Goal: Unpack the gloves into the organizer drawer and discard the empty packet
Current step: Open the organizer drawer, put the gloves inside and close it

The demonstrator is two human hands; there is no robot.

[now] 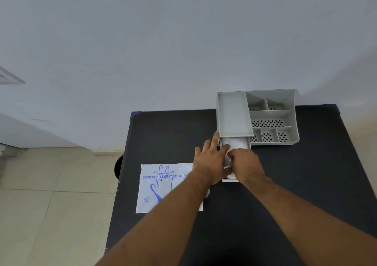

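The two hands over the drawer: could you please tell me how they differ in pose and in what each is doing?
The left hand lies spread, fingers pointing away along the pulled-out drawer at its left edge; the right hand is curled, fingers bent down into the drawer. The left hand lies flat beside the gloves; the right hand presses on them from above. Both are bare and meet at the drawer, while the packet lies flat under the left forearm.
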